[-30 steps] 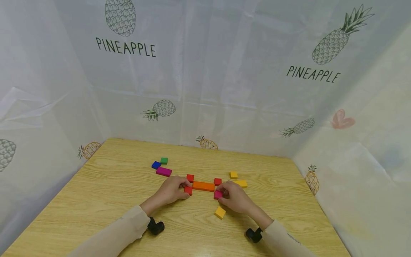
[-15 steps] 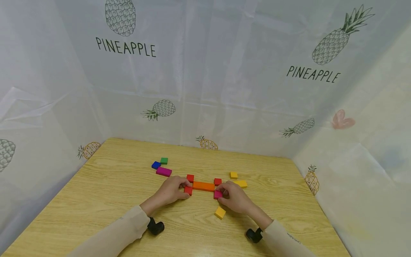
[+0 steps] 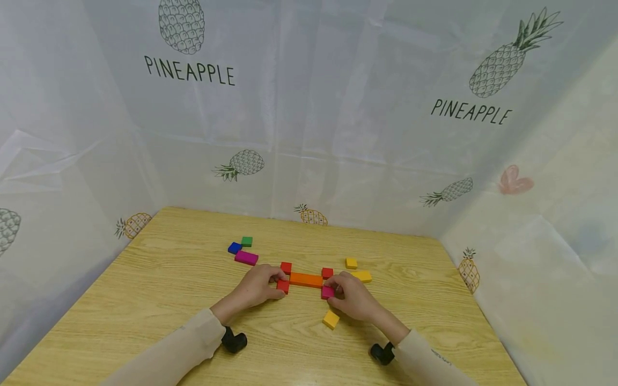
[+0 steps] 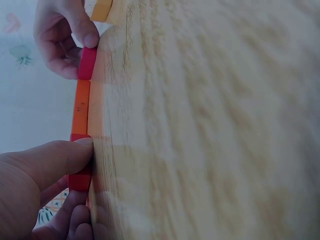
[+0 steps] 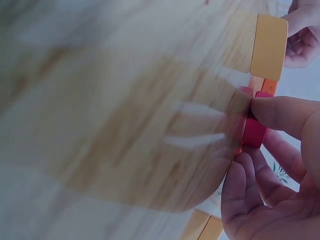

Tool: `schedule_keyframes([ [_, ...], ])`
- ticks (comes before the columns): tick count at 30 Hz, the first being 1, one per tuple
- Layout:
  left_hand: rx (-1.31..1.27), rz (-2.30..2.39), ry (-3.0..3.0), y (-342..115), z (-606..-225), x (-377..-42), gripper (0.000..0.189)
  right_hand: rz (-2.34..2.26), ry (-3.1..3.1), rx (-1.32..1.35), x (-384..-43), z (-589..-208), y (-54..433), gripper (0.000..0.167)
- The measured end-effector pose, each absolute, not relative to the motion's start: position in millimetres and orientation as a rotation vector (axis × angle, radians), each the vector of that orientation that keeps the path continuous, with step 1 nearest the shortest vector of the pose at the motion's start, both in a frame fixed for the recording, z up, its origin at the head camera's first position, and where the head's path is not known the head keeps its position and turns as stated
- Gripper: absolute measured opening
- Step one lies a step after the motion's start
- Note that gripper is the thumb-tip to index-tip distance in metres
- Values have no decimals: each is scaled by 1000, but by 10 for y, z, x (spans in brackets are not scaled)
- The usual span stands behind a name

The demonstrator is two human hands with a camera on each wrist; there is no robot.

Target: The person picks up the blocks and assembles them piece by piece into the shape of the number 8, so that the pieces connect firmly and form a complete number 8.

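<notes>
My left hand (image 3: 258, 285) pinches a small red block (image 3: 282, 287) between thumb and fingers, at the near left end of a long orange block (image 3: 306, 280). At that bar's near right end, my right hand (image 3: 355, 296) pinches a small magenta-pink block (image 3: 327, 292). Two more red blocks sit at the bar's far corners, one on the left (image 3: 286, 267) and one on the right (image 3: 328, 273). In the left wrist view, the thumb presses the near face of the red block (image 4: 80, 181). The right wrist view has the thumb across the pink block (image 5: 255, 132).
A yellow block (image 3: 330, 319) lies in front of the right hand. Behind that hand are a longer yellow block (image 3: 362, 276) and a small yellow one (image 3: 351, 263). Purple (image 3: 247, 258), blue (image 3: 235, 248) and green (image 3: 247, 242) blocks lie back left. A pineapple-print curtain (image 3: 309, 134) surrounds the wooden table (image 3: 410, 268).
The pink block has shifted very slightly left with the right fingers on it. The left hand and the other blocks stay where they were.
</notes>
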State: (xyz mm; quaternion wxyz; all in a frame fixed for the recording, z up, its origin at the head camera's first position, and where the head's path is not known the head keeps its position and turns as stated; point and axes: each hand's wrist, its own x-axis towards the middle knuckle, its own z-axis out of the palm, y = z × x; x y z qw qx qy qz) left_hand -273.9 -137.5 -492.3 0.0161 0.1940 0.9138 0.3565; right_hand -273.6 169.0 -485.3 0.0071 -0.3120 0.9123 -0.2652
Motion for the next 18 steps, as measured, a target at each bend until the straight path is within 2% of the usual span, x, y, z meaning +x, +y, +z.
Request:
schedule_keyframes([
  [18,604,1106,2850,-1374,-4917,-2728,25,-857,2825,-959,-2731,-4828,1681,25],
])
